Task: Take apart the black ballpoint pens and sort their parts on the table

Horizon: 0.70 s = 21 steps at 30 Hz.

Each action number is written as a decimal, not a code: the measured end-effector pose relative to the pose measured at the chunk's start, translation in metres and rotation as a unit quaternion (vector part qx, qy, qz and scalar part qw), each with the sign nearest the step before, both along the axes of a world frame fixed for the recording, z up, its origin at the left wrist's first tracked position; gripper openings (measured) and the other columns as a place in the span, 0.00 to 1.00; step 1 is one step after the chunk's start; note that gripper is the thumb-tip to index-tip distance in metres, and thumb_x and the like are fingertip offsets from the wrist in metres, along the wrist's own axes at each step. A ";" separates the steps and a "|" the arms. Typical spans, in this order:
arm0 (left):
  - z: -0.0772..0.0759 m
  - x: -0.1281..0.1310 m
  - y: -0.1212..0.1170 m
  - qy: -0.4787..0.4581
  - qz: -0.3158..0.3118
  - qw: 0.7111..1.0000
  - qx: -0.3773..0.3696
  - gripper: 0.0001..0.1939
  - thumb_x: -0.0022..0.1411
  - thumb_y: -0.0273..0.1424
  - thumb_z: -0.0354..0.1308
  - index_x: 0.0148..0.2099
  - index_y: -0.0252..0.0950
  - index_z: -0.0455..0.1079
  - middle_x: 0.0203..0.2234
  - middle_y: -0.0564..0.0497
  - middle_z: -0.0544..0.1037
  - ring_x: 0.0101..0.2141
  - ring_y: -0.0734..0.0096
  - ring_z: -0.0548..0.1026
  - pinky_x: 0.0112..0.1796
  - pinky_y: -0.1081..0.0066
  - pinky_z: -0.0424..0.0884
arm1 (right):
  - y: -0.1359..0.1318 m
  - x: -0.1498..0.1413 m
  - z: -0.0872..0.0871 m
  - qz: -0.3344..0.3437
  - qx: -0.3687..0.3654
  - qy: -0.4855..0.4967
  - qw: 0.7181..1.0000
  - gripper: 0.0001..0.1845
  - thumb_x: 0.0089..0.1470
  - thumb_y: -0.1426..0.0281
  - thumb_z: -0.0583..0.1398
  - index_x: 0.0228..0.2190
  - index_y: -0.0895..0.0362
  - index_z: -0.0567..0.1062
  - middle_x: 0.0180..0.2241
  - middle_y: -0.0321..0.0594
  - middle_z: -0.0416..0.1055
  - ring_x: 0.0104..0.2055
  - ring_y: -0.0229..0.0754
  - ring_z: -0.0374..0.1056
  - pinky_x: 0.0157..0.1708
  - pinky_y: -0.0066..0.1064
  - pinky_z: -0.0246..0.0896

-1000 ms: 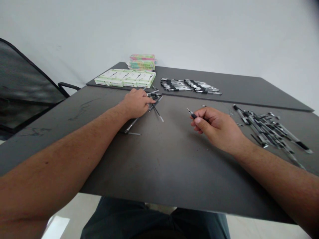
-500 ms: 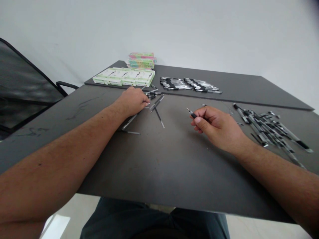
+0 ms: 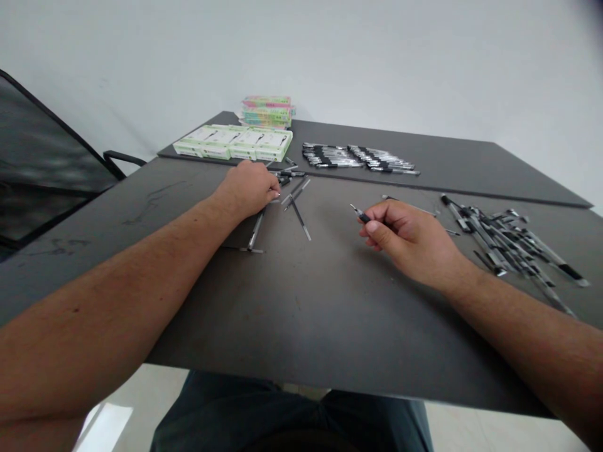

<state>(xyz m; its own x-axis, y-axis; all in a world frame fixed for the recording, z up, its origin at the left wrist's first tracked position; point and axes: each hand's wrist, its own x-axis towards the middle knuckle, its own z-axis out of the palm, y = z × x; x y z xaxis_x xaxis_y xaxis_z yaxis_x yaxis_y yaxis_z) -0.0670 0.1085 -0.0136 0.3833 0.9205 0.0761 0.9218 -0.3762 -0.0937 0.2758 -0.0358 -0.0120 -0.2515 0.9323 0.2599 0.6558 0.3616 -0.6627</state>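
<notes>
My right hand [image 3: 407,242] is closed around a pen [image 3: 362,215], whose metal tip and black grip stick out to the left past the thumb; the rest of it is hidden in the palm. On the left, my left hand [image 3: 249,186] rests low over the table among loose pen parts, fingers curled inward. A small pale end shows at its fingertips, too little to name. From beneath this hand a clear pen barrel [image 3: 255,233] points toward me. Just right of the fingers, thin ink refills [image 3: 300,216] lie crossed, and more black-and-clear pen pieces [image 3: 289,174] lie behind.
A heap of pen parts [image 3: 509,242] spreads at the right. Two rows of pens [image 3: 332,156] lie on the raised back panel [image 3: 452,163], beside white-green boxes [image 3: 235,143] and a stack of colourful packs [image 3: 267,112]. A mesh chair [image 3: 47,163] stands left.
My left hand has drawn back slightly left from the refills, and its index finger has curled in. The barrel below it has swung right, and one refill has shifted. My right hand stays nearly still.
</notes>
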 end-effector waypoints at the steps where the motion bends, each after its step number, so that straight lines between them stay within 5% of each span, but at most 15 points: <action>1: 0.000 0.000 0.000 0.016 0.008 1.000 0.004 0.17 0.79 0.36 0.61 0.59 0.42 0.90 0.54 0.39 0.88 0.60 0.45 0.78 0.65 0.53 0.71 | 0.000 0.000 0.000 0.000 0.003 -0.002 1.000 0.11 0.71 0.58 0.63 0.43 0.52 0.81 0.35 0.42 0.84 0.36 0.49 0.78 0.40 0.41 0.66; 6: 0.006 0.005 -0.007 -0.060 -0.009 0.998 0.029 0.15 0.75 0.33 0.60 0.52 0.36 0.89 0.51 0.33 0.88 0.57 0.38 0.81 0.62 0.44 0.75 | 0.000 0.001 0.000 0.006 0.007 0.004 1.000 0.11 0.72 0.58 0.64 0.42 0.51 0.81 0.35 0.41 0.84 0.37 0.49 0.78 0.40 0.40 0.67; 9: 0.012 0.013 -0.021 -0.199 -0.035 0.978 0.052 0.12 0.70 0.32 0.62 0.47 0.38 0.87 0.42 0.42 0.89 0.46 0.50 0.85 0.55 0.54 0.79 | 0.001 0.001 0.000 0.011 -0.007 0.018 1.000 0.11 0.72 0.58 0.64 0.42 0.51 0.80 0.36 0.41 0.84 0.37 0.48 0.77 0.39 0.39 0.67; 13: 0.014 0.032 -0.048 -0.284 -0.075 0.955 0.049 0.17 0.71 0.35 0.60 0.55 0.37 0.85 0.39 0.47 0.90 0.38 0.61 0.85 0.45 0.63 0.80 | 0.000 -0.001 0.002 0.020 -0.018 0.020 0.999 0.10 0.72 0.59 0.63 0.42 0.52 0.79 0.33 0.39 0.82 0.35 0.46 0.76 0.38 0.38 0.66; 16: 0.013 0.044 -0.065 -0.315 -0.127 0.941 0.006 0.18 0.74 0.37 0.60 0.58 0.40 0.86 0.44 0.47 0.91 0.44 0.58 0.88 0.50 0.61 0.81 | 0.000 -0.003 0.004 0.028 -0.019 0.020 0.999 0.09 0.71 0.61 0.63 0.41 0.52 0.79 0.33 0.38 0.81 0.36 0.46 0.76 0.40 0.38 0.65; 21: 0.007 0.056 -0.077 -0.423 -0.125 0.890 -0.118 0.12 0.74 0.35 0.61 0.52 0.41 0.84 0.36 0.49 0.90 0.33 0.63 0.87 0.42 0.64 0.83 | -0.002 -0.005 0.005 0.039 -0.019 0.023 0.999 0.09 0.71 0.61 0.63 0.42 0.52 0.79 0.34 0.38 0.82 0.36 0.45 0.76 0.40 0.37 0.65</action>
<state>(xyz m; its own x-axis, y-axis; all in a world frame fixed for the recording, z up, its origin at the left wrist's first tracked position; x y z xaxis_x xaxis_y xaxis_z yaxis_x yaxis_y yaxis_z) -0.0106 0.0316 -0.0062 0.4754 0.8435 0.2500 0.5108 -0.4960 0.7022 0.2711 -0.0379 -0.0073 -0.3123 0.9198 0.2374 0.5952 0.3842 -0.7058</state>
